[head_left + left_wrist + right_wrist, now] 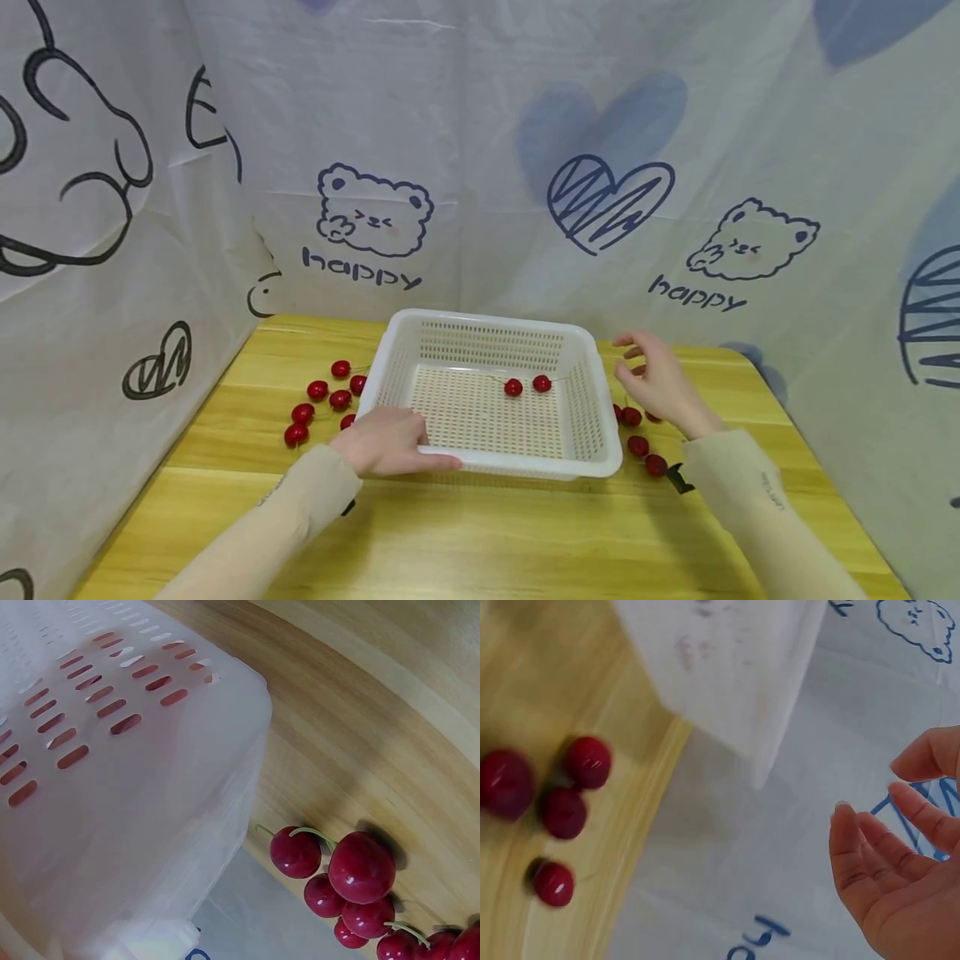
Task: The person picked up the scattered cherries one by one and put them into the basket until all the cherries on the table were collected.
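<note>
A white slotted plastic basket [525,465] stands mid-table with two red cherries [527,385] inside, stems attached. At its front left corner my left hand [393,442] grips the rim, thumb lying along the front edge. The left wrist view shows the basket's wall [187,765] close up, with skin showing through its slots. To the right of the basket my right hand [660,383] is raised above loose cherries [637,446], holding nothing. In the right wrist view its fingers [847,855] are loosely bent, with a gap to the thumb.
More cherries [317,390] lie scattered left of the basket, some right beside its wall. A printed cloth [487,208] hangs behind the wooden table [480,542] and along its sides. A small black piece [678,479] shows by the right sleeve.
</note>
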Action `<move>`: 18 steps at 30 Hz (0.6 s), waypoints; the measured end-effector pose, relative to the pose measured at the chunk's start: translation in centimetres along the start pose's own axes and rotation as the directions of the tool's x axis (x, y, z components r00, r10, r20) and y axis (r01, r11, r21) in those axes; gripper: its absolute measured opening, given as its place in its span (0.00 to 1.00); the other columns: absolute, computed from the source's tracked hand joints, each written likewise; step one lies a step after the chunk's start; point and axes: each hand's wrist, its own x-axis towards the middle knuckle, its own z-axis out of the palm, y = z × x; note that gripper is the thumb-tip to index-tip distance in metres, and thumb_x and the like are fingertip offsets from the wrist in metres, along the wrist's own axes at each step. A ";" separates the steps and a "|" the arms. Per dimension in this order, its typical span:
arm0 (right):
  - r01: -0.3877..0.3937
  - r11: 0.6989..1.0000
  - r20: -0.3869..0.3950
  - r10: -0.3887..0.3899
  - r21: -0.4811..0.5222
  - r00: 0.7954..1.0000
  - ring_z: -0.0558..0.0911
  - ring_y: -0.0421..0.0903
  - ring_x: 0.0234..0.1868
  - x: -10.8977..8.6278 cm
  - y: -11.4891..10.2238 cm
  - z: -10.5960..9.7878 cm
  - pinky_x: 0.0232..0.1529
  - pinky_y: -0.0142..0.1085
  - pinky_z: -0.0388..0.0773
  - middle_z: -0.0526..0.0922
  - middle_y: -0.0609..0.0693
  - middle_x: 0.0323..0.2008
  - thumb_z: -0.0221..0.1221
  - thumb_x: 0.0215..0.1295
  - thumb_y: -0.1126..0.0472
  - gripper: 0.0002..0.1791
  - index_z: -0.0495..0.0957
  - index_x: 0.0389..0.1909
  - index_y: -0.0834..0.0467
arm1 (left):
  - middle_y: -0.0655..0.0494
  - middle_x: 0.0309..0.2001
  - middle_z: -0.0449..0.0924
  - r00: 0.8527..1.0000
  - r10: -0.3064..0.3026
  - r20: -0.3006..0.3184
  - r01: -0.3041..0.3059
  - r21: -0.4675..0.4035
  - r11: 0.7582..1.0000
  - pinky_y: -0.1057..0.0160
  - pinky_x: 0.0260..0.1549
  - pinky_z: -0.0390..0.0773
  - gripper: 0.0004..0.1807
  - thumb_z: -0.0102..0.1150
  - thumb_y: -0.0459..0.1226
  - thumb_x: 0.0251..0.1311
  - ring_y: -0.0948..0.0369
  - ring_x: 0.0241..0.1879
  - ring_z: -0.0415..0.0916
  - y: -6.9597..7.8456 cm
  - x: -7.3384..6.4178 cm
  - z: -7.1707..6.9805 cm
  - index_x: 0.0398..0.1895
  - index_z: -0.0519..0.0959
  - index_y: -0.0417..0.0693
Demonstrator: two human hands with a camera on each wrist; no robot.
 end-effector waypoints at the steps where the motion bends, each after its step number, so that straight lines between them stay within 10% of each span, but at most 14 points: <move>1: 0.008 1.000 -0.007 -0.008 -0.013 1.000 0.77 0.64 0.55 -0.4 0.4 -0.2 0.49 0.56 0.82 0.75 0.66 0.58 0.54 0.67 0.69 0.18 0.71 0.57 0.67 | 0.64 0.16 0.63 1.000 -0.002 0.001 0.002 0.003 1.000 0.66 0.18 0.59 0.32 0.55 0.75 0.52 0.65 0.17 0.57 0.0 0.0 0.0 0.29 0.82 0.59; 18: 0.205 0.909 0.040 -0.205 -0.362 0.978 0.78 0.61 0.55 -6.6 5.5 -0.8 0.49 0.55 0.81 0.77 0.63 0.56 0.63 0.60 0.68 0.24 0.74 0.58 0.64 | 0.64 0.16 0.64 1.000 -0.005 0.003 0.005 0.005 1.000 0.66 0.17 0.58 0.32 0.54 0.76 0.52 0.65 0.16 0.57 0.2 0.1 0.0 0.30 0.82 0.59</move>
